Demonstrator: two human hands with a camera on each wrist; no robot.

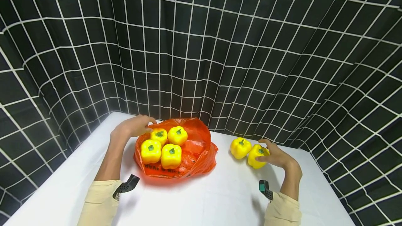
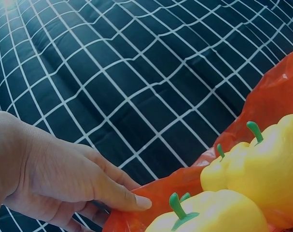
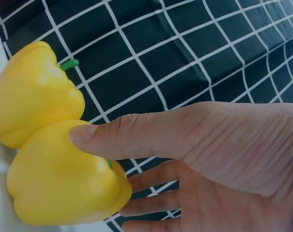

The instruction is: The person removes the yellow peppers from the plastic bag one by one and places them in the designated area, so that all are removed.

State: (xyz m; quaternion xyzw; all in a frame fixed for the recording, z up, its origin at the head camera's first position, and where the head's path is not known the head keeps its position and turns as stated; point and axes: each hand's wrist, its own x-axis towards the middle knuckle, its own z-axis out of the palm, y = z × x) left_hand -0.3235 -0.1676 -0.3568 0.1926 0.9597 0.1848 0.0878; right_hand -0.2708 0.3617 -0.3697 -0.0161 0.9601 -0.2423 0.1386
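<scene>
A red plastic bag (image 1: 196, 145) lies on the white table with its mouth spread, several yellow bell peppers (image 1: 171, 156) inside. My left hand (image 1: 135, 126) pinches the bag's left rim, thumb inside over the red film (image 2: 170, 186) and fingers outside, partly hidden. At the right, two yellow bell peppers sit side by side on the table. My right hand (image 1: 274, 154) is at the nearer pepper (image 3: 64, 179), thumb across its upper side and the other fingers extended at its far edge. The farther pepper (image 3: 37, 94) leans close against it, untouched by the hand.
The white table (image 1: 210, 198) runs between the bag and the two peppers. Black cloth with a white grid (image 1: 194, 44) hangs behind and on both sides. Dark wrist devices (image 1: 127, 185) sit at both sleeves.
</scene>
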